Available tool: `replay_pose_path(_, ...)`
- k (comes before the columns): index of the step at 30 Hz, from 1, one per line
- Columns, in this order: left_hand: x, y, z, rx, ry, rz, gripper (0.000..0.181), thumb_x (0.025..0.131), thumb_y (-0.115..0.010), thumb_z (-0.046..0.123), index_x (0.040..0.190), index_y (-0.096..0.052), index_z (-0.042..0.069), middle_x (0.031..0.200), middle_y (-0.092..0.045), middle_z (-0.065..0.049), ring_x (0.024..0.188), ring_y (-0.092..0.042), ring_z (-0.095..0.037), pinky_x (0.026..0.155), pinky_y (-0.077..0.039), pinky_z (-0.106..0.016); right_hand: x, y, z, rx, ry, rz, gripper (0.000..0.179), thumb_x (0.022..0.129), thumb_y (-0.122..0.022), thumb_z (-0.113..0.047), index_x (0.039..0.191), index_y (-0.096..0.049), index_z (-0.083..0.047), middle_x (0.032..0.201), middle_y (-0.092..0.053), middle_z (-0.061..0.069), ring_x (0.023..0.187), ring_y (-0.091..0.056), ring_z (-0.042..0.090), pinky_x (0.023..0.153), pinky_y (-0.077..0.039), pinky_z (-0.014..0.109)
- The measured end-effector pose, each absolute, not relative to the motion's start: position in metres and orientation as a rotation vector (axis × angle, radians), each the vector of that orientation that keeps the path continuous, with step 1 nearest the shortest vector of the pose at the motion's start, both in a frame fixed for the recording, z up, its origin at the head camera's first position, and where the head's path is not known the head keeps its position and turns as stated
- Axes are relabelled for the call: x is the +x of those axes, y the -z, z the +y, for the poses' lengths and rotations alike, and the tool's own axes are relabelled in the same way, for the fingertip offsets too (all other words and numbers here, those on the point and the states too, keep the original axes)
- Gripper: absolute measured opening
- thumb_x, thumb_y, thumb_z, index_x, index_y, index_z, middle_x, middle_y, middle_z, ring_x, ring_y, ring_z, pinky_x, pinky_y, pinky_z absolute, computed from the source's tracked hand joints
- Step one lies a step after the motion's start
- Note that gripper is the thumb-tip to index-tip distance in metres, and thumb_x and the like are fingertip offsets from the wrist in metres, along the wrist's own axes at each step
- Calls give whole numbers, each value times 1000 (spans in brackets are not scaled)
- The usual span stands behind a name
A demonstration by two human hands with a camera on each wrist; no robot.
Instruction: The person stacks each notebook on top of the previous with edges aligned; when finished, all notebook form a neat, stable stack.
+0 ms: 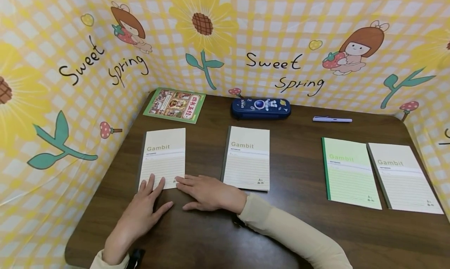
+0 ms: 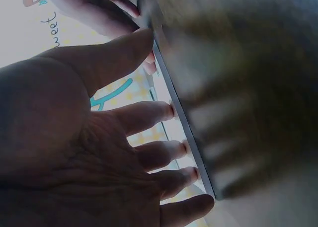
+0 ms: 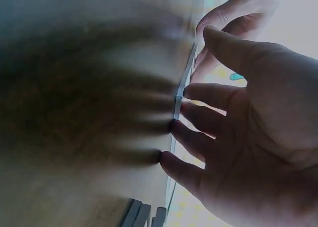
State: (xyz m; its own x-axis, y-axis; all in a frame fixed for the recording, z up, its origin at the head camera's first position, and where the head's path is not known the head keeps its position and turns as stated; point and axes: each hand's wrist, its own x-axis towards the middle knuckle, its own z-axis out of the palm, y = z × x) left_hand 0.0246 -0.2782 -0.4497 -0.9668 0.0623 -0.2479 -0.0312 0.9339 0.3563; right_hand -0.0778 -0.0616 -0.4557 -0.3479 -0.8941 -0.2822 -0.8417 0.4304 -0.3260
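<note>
A cream Gambit notebook (image 1: pixel 165 151) with a dark spine lies at the left of the brown table. My left hand (image 1: pixel 140 210) rests its spread fingertips on the notebook's lower left part, the thumb out over the table. At the lower right corner of the same notebook, my right hand (image 1: pixel 207 192) touches the cover with straight fingertips. In the left wrist view, the left fingers (image 2: pixel 144 155) reach onto the notebook's edge, and the right wrist view has the right fingers (image 3: pixel 198 117) along that edge. Just beyond the right hand lies a second cream notebook (image 1: pixel 247 159).
Farther right lie a green notebook (image 1: pixel 351 173) and another cream notebook (image 1: pixel 404 175), side by side. A green picture book (image 1: pixel 175 104), a navy pencil case (image 1: pixel 261 108) and a lilac pen (image 1: pixel 332 119) line the back. Yellow checked cloth (image 1: pixel 246 34) walls the table.
</note>
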Motion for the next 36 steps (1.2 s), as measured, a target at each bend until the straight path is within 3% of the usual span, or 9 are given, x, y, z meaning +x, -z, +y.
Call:
replay_pose_path(8,25,448,-277,27,-479,2844,81,101,-65,49,162,-35,5,168,-18,-36,149,-20,-66,108,-28,-84,-73,460,-62,-1541,59,2342,73,107,-48,-55,167,-24,-22,177,-13,-3,163,-20,18,130,-31,40)
replay_pose_path(14,23,445,-278,45,-503,2876,76,101,-67,46,158,-42,4,165,-25,-38,147,-26,-65,109,-32,-82,-70,462,-64,-1575,28,2389,71,106,-47,-57,166,-29,-23,176,-19,-1,162,-26,20,126,-37,40)
replay_pose_path(18,18,440,-285,47,-613,2908,71,102,-65,47,155,-48,3,161,-34,-39,143,-36,-65,107,-37,-79,-76,463,-65,-1546,236,2353,69,107,-48,-55,165,-33,-20,175,-23,5,160,-30,22,126,-37,38)
replay_pose_path(23,7,437,-300,-61,-767,2987,67,104,-64,41,153,-48,-2,156,-39,-41,138,-41,-65,105,-37,-79,-84,460,-66,-1344,676,2258,71,107,-54,-47,166,-28,-16,175,-20,13,160,-29,25,128,-33,38)
replay_pose_path(28,0,442,-312,-208,-922,3060,66,105,-64,35,152,-46,-7,149,-47,-40,130,-53,-59,98,-52,-69,-89,460,-69,-1083,962,2277,75,106,-60,-38,167,-25,-13,175,-21,14,162,-25,25,130,-30,43)
replay_pose_path(30,-2,443,-315,-298,-972,3031,69,106,-61,38,154,-43,-6,149,-48,-39,127,-56,-58,94,-56,-65,-89,461,-71,-974,1063,2287,75,105,-62,-35,166,-26,-11,173,-25,16,158,-33,26,128,-34,42)
replay_pose_path(36,-8,444,-325,-486,-1084,2868,78,107,-55,48,161,-31,-4,155,-42,-39,134,-53,-56,104,-51,-66,-90,461,-77,-626,1355,2140,74,102,-66,-30,164,-31,-12,167,-40,13,144,-55,28,112,-52,36)
